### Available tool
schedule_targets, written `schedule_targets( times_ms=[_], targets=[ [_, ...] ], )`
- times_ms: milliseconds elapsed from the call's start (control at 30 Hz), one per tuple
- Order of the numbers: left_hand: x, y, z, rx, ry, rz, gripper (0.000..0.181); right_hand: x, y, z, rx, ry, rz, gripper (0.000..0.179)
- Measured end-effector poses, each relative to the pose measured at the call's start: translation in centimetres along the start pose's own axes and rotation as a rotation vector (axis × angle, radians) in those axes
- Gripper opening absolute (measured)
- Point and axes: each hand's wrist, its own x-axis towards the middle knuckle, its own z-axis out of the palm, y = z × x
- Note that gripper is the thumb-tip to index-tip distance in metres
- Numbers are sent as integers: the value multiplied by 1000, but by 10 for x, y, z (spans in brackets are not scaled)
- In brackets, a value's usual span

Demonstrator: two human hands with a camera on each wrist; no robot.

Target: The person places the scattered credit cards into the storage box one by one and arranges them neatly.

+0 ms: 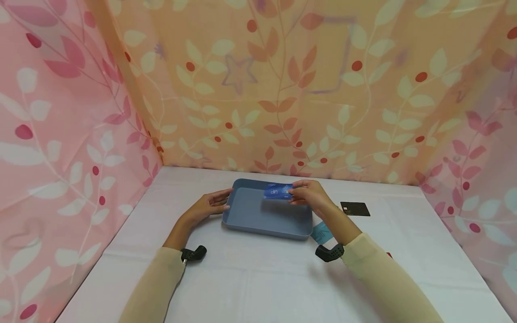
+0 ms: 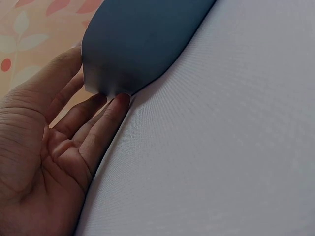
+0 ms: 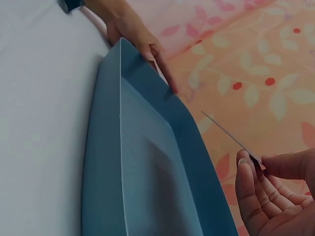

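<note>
A blue-grey tray (image 1: pixel 266 213) lies on the white cloth. At its left end my left hand (image 1: pixel 208 206) rests its fingertips against the outer wall, fingers mostly straight. The left wrist view shows those fingertips (image 2: pixel 120 101) touching the tray wall (image 2: pixel 133 44) low down, near the cloth. Above the tray's back right part, my right hand (image 1: pixel 308 195) pinches a blue VIP card (image 1: pixel 276 191) by one end. In the right wrist view the card (image 3: pixel 226 132) appears edge-on between thumb and fingers, apart from the tray, whose floor (image 3: pixel 147 123) carries a shadow.
A light-blue card (image 1: pixel 322 233) lies by the tray's right front corner, partly behind the right forearm. Further right is a black card (image 1: pixel 355 209). A small red corner (image 1: pixel 389 255) peeks out beside the right sleeve. Patterned cloth walls (image 1: pixel 282 112) stand behind and at both sides.
</note>
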Motion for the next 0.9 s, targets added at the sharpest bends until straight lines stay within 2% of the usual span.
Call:
schedule_targets(
  times_ms=[233, 533, 900],
  targets=[
    [0, -1, 1, 0, 2, -14, 67, 9, 4, 15, 10, -7, 8, 31],
    [0, 1, 1, 10, 2, 15, 68, 22, 6, 39, 44, -11, 49, 32],
    [1, -1, 0, -28, -10, 40, 68, 40, 17, 69, 110, -18, 75, 29]
  ],
)
